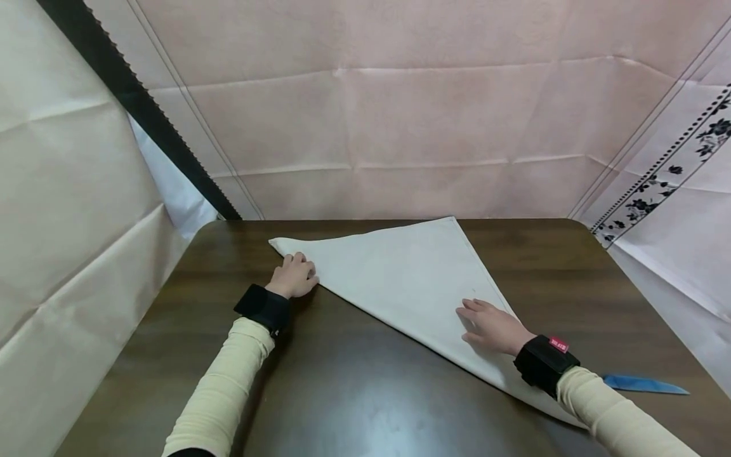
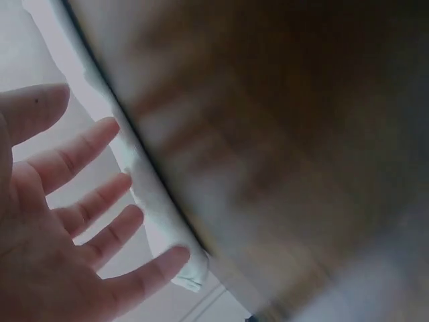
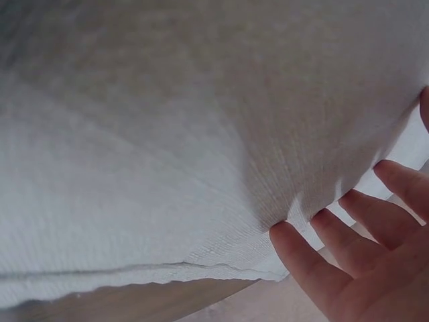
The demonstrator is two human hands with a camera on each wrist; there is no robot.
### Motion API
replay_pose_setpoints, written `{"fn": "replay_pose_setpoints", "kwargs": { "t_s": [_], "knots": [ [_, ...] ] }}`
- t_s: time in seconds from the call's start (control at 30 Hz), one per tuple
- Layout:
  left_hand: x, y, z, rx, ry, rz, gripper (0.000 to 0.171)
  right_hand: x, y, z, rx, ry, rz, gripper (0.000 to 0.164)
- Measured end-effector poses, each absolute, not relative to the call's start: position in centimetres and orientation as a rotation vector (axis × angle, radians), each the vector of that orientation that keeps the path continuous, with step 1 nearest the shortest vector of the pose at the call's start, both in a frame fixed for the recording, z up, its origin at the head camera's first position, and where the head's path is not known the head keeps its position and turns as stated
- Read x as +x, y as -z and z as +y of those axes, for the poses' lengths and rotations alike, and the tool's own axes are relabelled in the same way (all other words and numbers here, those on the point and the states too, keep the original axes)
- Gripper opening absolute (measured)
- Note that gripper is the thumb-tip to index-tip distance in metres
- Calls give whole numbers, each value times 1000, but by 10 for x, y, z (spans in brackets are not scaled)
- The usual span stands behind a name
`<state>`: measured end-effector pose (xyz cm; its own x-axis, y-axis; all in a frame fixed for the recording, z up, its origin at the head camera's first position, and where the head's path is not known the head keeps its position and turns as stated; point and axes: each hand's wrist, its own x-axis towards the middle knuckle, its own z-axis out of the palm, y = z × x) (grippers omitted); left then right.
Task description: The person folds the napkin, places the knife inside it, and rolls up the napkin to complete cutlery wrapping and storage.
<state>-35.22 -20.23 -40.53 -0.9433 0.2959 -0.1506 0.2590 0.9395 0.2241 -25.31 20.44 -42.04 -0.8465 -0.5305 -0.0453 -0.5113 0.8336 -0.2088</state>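
Note:
A white cloth (image 1: 394, 273), folded into a triangle, lies on the table with its long folded edge slanting from back left to front right. My left hand (image 1: 294, 276) is at that edge near the left corner, fingers spread and loosely bent, fingertips at the cloth's border in the left wrist view. My right hand (image 1: 492, 327) rests on the right part of the cloth with its fingers extended. In the right wrist view its fingertips (image 3: 280, 231) touch the woven surface, and faint creases run out from them.
The dark wooden table (image 1: 365, 393) has rounded back corners. A blue pointed flat object (image 1: 645, 384) lies beside my right forearm. Pale hanging sheets (image 1: 400, 127) surround the table at the back and sides, one with a black floral band (image 1: 651, 190).

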Motion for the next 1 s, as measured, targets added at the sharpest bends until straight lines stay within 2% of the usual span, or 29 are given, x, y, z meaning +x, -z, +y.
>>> {"fn": "replay_pose_setpoints", "kwargs": {
  "t_s": [0.23,0.5,0.83,1.0],
  "knots": [
    [-366,411,-221,365,-292,2907,28,-248,421,206,-846,304,2918,49],
    [-376,414,-235,279,-277,2822,56,-251,420,205,-863,311,2933,48],
    [-375,412,-245,229,-265,2768,67,-251,422,205,-859,299,2936,48],
    [-376,408,-247,262,-260,2724,67,-244,417,195,-974,225,3039,36]
  ]
}}
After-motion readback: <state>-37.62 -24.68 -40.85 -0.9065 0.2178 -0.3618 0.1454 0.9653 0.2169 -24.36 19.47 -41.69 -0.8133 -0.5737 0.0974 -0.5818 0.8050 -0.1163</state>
